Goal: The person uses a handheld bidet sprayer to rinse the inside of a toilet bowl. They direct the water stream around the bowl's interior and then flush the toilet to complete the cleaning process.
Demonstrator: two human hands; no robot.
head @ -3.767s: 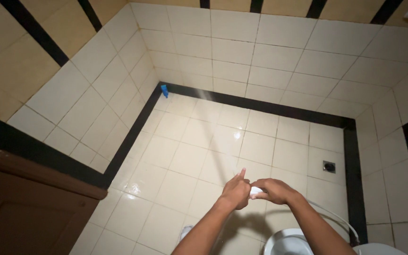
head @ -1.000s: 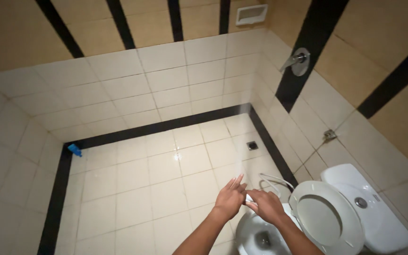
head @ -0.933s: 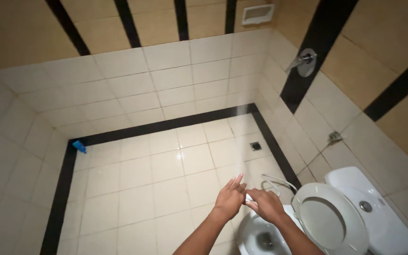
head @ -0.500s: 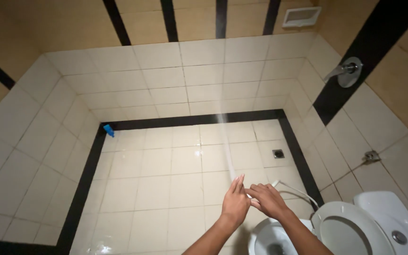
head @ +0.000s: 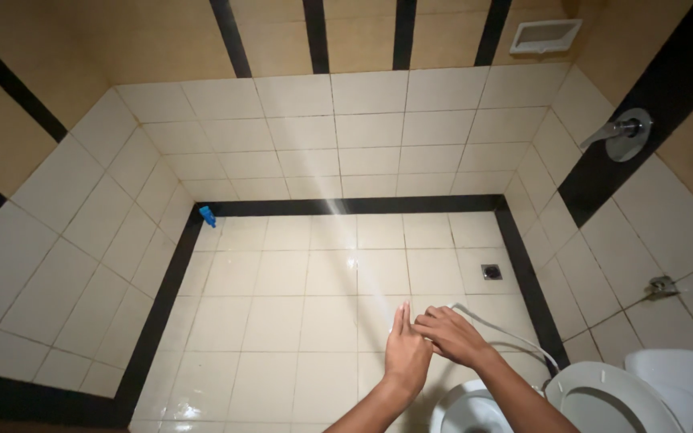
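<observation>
My right hand is closed around a small spray nozzle whose white hose curves back to the right. A thin jet of water shoots from it across the floor toward the far tiled wall. My left hand is held flat with fingers together, pressed against the right hand's fingers at the nozzle. The nozzle itself is hidden by my fingers. Both hands hover over the wet cream floor tiles, just in front of the white toilet bowl.
The toilet's raised seat and its cistern stand at the lower right. A floor drain lies near the right wall. A wall tap, a small valve, a soap shelf and a small blue object in the left corner.
The view has swung from the right wall and toilet toward the far wall. The water jet now points at the far wall's base. My hands stay together on the nozzle.
</observation>
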